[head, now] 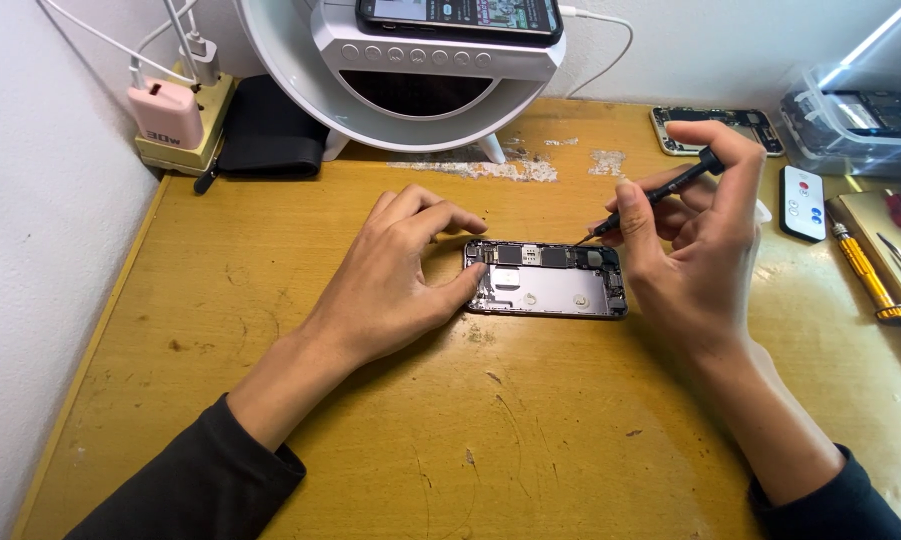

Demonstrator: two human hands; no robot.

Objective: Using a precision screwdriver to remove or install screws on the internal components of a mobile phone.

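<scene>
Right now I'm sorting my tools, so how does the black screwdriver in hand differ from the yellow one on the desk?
The black screwdriver is held in the right hand, tilted, tip down toward the opened phone; the yellow screwdriver lies flat at the desk's right edge, untouched. The black one has a dark handle throughout; the yellow one has a bright orange-yellow handle. Both are slim precision drivers. The left hand steadies the phone.

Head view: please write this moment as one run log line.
left hand steadies opened phone | right hand holds screwdriver, tip at phone top edge
</scene>
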